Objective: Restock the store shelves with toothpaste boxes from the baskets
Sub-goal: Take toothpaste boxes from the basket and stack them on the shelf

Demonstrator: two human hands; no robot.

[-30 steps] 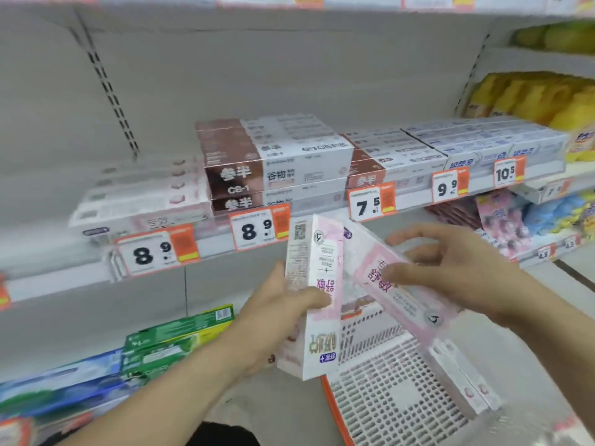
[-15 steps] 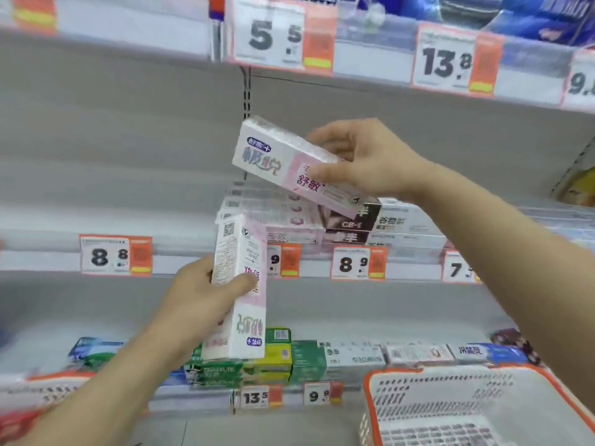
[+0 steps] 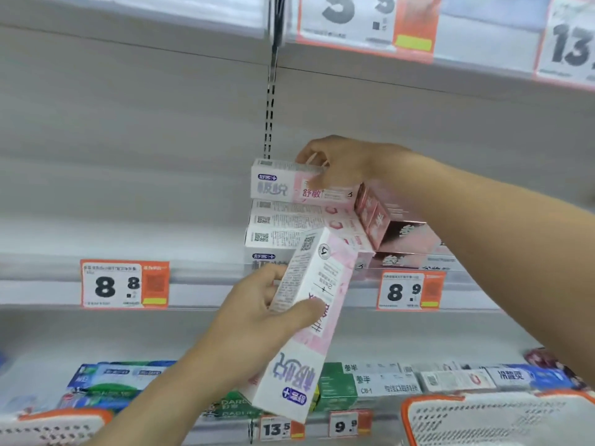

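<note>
Right hand [image 3: 338,162] is up at the middle shelf [image 3: 206,284], fingers curled over the far edge and thumb on the front face of a pink-and-white box [image 3: 291,185], gripping it; the box lies level on top of the stack [image 3: 283,230] of matching boxes, touching the one beneath. Just to the right of that stack sit brown boxes [image 3: 409,236], partly hidden behind the right forearm. Left hand [image 3: 257,320] is lower, in front of the shelf edge, and it grips a second box [image 3: 309,326] round the middle, thumb across the pink face, fingers wrapped behind; this one stands nearly upright, tilted with its top leaning right, its upper end overlapping the bottom of the stack in view, its lower end hanging in front of the lower shelf. Price tags on the rail: 8.8 tag [image 3: 124,283] to the left, 8.9 tag [image 3: 410,290] to the right. Down below, green boxes [image 3: 335,386] and blue boxes [image 3: 119,378] line the lower shelf. One white basket [image 3: 409,416] with an orange rim sits at bottom right, a second basket [image 3: 61,418] at bottom left; what they hold cannot be made out
</note>
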